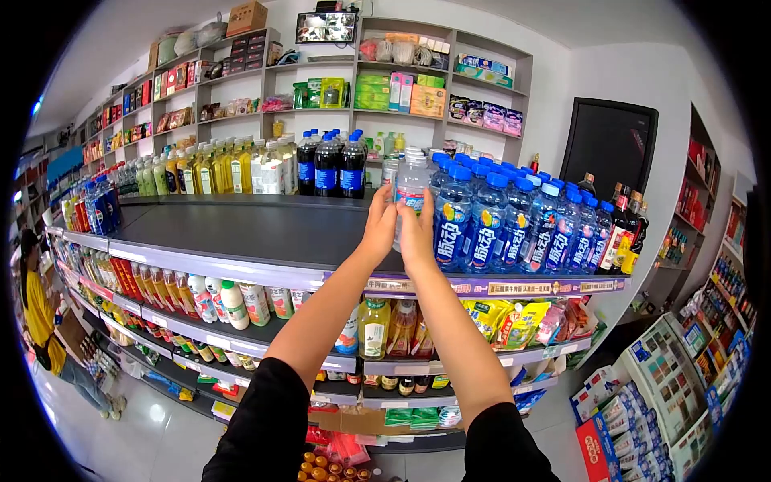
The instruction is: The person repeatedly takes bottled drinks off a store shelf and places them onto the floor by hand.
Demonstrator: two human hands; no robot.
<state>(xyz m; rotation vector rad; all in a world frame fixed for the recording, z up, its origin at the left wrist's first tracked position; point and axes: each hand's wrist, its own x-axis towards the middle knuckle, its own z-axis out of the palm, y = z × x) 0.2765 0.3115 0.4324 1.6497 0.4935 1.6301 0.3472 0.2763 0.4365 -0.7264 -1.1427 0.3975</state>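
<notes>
On the top shelf, a clear plastic bottle (411,178) with a pale cap and a red-and-blue label stands upright between my hands. My left hand (378,223) presses its left side, and my right hand (416,229) wraps its front and right side. Another pale-capped bottle seems to stand just behind it, mostly hidden. Immediately to the right is a tight block of blue-capped drink bottles (486,221) with blue labels. Dark cola bottles (326,169) with blue caps are grouped to the left, beyond a stretch of dark shelf surface (265,229).
Soy-sauce-like dark bottles (622,233) end the row at right. Yellow oil bottles (213,170) line the back left. Lower shelves hold bottles and yellow packets (514,321). A person in a yellow top (40,309) stands at far left. Stacked packs (630,426) sit on the floor at right.
</notes>
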